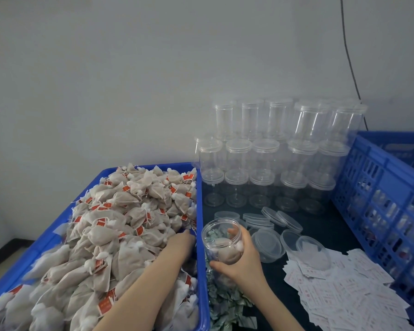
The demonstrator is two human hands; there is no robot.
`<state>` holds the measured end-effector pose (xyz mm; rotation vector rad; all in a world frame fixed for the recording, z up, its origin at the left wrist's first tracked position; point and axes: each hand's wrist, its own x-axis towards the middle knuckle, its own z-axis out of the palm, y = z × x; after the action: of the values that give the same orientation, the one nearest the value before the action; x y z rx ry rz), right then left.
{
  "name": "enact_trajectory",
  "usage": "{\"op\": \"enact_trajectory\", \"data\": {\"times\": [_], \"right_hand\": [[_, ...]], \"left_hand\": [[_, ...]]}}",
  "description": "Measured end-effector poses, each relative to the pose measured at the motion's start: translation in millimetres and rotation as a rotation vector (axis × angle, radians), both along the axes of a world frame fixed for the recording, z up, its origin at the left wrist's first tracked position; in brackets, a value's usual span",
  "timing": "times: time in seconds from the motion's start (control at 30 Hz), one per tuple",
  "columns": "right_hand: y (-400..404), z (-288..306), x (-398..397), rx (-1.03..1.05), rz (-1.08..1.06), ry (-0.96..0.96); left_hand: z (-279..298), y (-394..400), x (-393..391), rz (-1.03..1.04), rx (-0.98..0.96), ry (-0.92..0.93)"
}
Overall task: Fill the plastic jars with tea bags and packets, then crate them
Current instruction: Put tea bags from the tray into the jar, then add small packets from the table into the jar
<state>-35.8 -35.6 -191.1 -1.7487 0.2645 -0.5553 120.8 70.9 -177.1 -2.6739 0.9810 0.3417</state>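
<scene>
Filling is under way, I judge, with much left: the open jar [222,244] my right hand [243,261] grips holds a few tea bags and greenish packets, roughly half full. It sits at about five o'clock, low and just right of centre, tilted toward the blue tray [202,271] of tea bags [120,225] at eight o'clock. My right fingers wrap its far side, thumb across the near base. My left hand [181,242] reaches into the heap at the tray's right edge; whether its fingers have closed on a bag I cannot tell. Stacked empty jars [273,154] wait at one o'clock, loose lids [268,244] beside my jar, and the blue crate [380,187] at three o'clock seems to hold some jars.
</scene>
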Motion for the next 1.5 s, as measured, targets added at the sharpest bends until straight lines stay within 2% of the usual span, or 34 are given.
{"op": "enact_trajectory", "data": {"times": [0.07, 0.17, 0.33, 0.43, 0.7, 0.83, 0.97, 1.03, 1.1, 1.17, 1.27, 1.37, 1.5], "right_hand": [[0.8, -0.1, 0.8, -0.009, -0.003, 0.004], [1.7, -0.2, 1.3, -0.015, -0.008, 0.01], [2.8, 1.6, -0.4, -0.019, -0.01, 0.004], [1.9, 2.0, -3.2, -0.015, -0.02, 0.004], [-6.9, 2.0, -6.5, 0.007, -0.044, 0.005], [-9.0, -2.0, -4.5, 0.013, -0.039, 0.011], [-6.0, -3.8, -5.1, 0.015, -0.041, 0.014], [-5.1, -4.7, -6.6, 0.01, -0.04, 0.013], [-6.4, -5.4, -9.2, 0.001, -0.038, 0.021], [-10.7, -4.4, -13.4, -0.019, -0.048, 0.032], [-20.3, -1.0, -20.3, -0.038, -0.094, 0.03], [-30.4, 1.1, -27.7, -0.038, -0.142, 0.02], [-41.5, 2.5, -38.3, -0.044, -0.188, 0.016]], "left_hand": [[1.4, 0.0, 0.9, -0.078, 0.055, -0.021], [4.8, -1.6, 2.0, -0.112, -0.013, -0.004], [8.1, -1.8, 0.7, 0.069, -0.14, 0.084], [8.9, 4.8, 6.5, 0.18, -0.3, 0.078], [28.3, 16.5, 19.4, 0.275, -0.671, -0.115], [37.7, 23.2, 18.7, 0.263, -0.795, -0.186], [55.2, 22.9, 2.5, 0.261, -1.144, -0.102], [66.9, 17.5, -13.1, 0.19, -1.369, -0.014], [78.7, 7.5, -28.9, 0.074, -1.488, 0.1], [87.2, -3.6, -41.5, -0.057, -1.429, 0.162], [88.2, -20.0, -54.7, -0.232, -1.223, 0.205], [81.8, -38.8, -66.4, -0.28, -1.025, 0.277], [77.5, -60.1, -74.7, -0.394, -0.797, 0.274]]}}
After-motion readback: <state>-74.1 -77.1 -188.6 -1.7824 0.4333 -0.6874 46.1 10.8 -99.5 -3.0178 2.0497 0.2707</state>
